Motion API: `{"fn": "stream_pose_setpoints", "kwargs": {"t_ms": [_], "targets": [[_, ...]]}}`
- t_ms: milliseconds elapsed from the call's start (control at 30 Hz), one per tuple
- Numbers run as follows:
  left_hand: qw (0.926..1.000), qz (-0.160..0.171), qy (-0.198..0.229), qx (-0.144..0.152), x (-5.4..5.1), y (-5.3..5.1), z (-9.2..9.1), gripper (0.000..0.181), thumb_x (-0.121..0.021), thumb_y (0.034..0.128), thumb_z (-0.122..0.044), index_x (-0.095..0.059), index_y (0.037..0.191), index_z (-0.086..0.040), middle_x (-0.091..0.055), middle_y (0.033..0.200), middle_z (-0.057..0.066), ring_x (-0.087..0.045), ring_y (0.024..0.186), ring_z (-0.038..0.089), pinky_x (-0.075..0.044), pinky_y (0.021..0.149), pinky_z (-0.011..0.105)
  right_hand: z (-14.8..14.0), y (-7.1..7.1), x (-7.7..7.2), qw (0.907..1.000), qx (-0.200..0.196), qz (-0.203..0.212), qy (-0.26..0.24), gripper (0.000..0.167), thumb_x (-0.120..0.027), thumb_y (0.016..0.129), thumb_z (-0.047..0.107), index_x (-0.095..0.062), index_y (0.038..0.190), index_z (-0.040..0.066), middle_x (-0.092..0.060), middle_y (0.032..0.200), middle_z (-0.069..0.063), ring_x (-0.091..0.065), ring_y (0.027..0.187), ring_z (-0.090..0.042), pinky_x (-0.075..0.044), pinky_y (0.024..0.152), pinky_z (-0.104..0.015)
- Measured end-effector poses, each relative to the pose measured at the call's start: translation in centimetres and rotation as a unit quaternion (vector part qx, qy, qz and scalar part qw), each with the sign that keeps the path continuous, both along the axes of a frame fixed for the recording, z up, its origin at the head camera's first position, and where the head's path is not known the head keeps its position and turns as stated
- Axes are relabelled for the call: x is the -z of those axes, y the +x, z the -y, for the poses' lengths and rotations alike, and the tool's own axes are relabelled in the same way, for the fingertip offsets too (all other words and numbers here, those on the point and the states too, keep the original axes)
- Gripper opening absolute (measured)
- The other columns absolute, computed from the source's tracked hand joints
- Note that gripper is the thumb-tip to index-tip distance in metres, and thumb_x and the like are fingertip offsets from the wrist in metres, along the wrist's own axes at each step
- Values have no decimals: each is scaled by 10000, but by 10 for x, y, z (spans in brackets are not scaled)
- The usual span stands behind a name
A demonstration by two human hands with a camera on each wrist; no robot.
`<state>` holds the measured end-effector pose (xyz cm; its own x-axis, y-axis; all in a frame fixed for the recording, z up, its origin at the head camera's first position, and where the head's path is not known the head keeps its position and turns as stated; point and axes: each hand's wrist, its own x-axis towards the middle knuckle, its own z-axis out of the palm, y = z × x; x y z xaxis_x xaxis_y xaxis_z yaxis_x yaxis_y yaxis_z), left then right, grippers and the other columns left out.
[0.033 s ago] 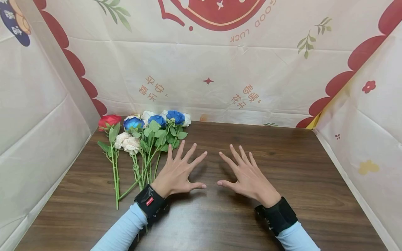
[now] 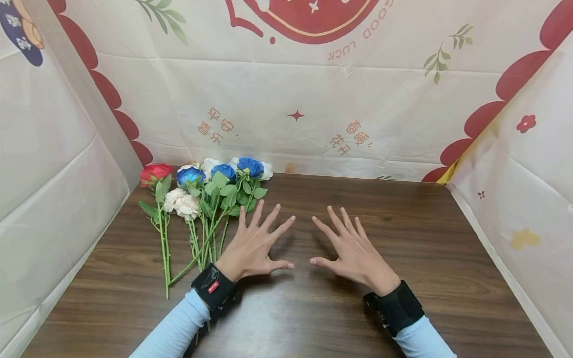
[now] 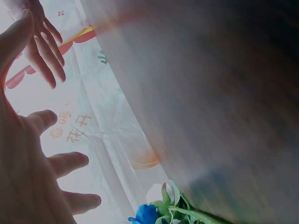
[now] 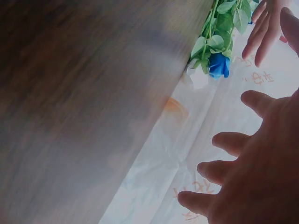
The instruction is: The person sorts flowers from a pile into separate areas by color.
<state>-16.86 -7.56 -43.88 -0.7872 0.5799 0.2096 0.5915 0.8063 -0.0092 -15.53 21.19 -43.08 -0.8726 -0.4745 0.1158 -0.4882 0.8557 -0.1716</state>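
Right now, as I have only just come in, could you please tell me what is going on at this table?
A person holds a bare left hand and bare right hand above a dark brown wood-grain table, fingers spread, nothing in either grip. Long-stemmed red, blue and whitish flowers lie to the person's left, nearer the left hand, some stems running beneath that wrist.

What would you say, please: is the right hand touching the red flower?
Apart. The head view shows the left hand and bare tabletop between the right hand and red flower.
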Motion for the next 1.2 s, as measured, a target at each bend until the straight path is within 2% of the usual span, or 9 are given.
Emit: {"fn": "stream_pose_setpoints", "kwargs": {"t_ms": [233,333,433,500,567,667,833,1067,1200], "targets": [[10000,-49,-44,-20,0,0,2,1052,-478,813,-921,-157,1657,-379,-217,1728,130,-89,1579,507,-175,1157,822,3,0,-1,9999,-69,116,-59,927,-578,902,764,-236,1648,334,-89,1746,-162,-83,1601,-469,-127,1228,-740],[10000,-2,-43,-86,0,0,3,1033,-475,830,-907,-168,1657,-371,-235,1723,132,-142,1580,496,-205,1167,801,4,-1,-3,9999,-99,-37,-136,877,-623,923,693,-319,1630,272,-214,1712,-204,-236,1571,-461,-229,1222,-701],[9994,244,17,-240,-1,0,6,973,-514,875,-840,-234,1652,-324,-289,1700,151,-258,1559,474,-274,1174,753,5,1,-2,9993,-160,-233,-249,602,-715,963,467,-562,1446,142,-549,1442,-192,-614,1229,-343,-522,1020,-507],[9987,320,128,-378,-4,-2,10,904,-582,909,-748,-336,1623,-250,-382,1643,185,-387,1494,458,-369,1147,702,4,2,-1,9986,-177,-408,-286,307,-746,961,284,-673,1198,104,-646,1112,-95,-633,875,-200,-553,763,-344],[9979,238,287,-529,-7,-5,15,776,-679,922,-618,-490,1511,-149,-508,1521,209,-535,1352,425,-492,1065,622,3,4,-2,9980,-148,-518,-335,95,-752,934,144,-674,987,125,-583,865,12,-498,671,-96,-439,594,-246],[9950,-176,579,-793,-13,-10,30,543,-810,885,-409,-632,1263,-63,-643,1243,187,-646,1044,335,-606,826,460,3,3,-3,9975,-154,-586,-368,146,-741,913,74,-635,867,164,-502,718,89,-416,590,-46,-367,553,-204],[9814,-610,1177,-1390,-23,-17,63,306,-873,824,-182,-681,988,-11,-653,872,138,-615,714,287,-551,556,394,6,3,-5,9981,-200,-455,-371,142,-728,930,102,-626,871,182,-489,678,120,-408,565,-32,-349,535,-200],[9603,143,1393,-2414,-34,-26,94,360,-815,872,-213,-555,650,-103,-554,597,78,-576,521,308,-450,434,442,8,1,-6,9984,-101,-420,-352,76,-733,950,174,-668,912,184,-550,700,126,-441,574,-20,-378,538,-210],[9604,558,1204,-2450,-32,-30,98,499,-820,860,-220,-433,549,-164,-462,547,22,-552,505,274,-422,431,419,8,1,-7,9990,-51,-309,-329,53,-732,949,174,-683,931,185,-577,721,128,-456,586,-11,-396,548,-212]]}}
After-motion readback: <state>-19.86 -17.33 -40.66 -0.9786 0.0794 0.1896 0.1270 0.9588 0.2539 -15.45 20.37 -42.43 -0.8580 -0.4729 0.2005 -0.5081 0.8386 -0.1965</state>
